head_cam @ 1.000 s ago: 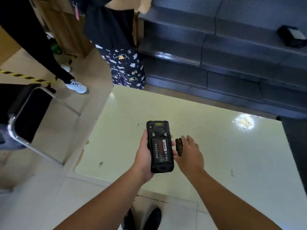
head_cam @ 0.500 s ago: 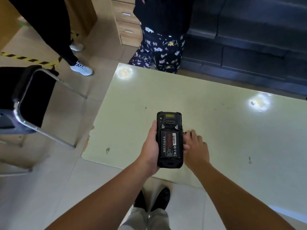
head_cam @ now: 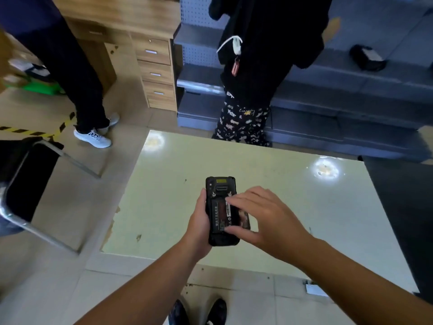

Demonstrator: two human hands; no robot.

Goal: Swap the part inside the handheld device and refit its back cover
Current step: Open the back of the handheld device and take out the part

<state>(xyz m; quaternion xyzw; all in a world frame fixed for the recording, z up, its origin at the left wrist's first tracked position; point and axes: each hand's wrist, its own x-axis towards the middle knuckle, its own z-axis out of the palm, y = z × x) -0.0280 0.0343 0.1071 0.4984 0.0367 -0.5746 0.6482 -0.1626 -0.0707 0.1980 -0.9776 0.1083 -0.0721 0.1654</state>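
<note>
Above the pale green table, my left hand grips a black handheld device from its left side, back facing up. The back cover is off, and a black battery with a red-and-white label sits in the open bay. My right hand reaches over the device from the right. Its index fingertip rests at the battery's upper right corner and its thumb at the lower edge. A dark shape beside the device, under my right fingers, is too shadowed to identify. I cannot make out the cover.
A metal-framed chair stands to the left of the table. Two people stand beyond the table's far edge, one close against it. Wooden drawers and grey shelving are behind them. A white slip lies on the floor.
My right hand held a dark part beside the device, dropped to the table, and has now come up over the battery without it. The view tilted up.
</note>
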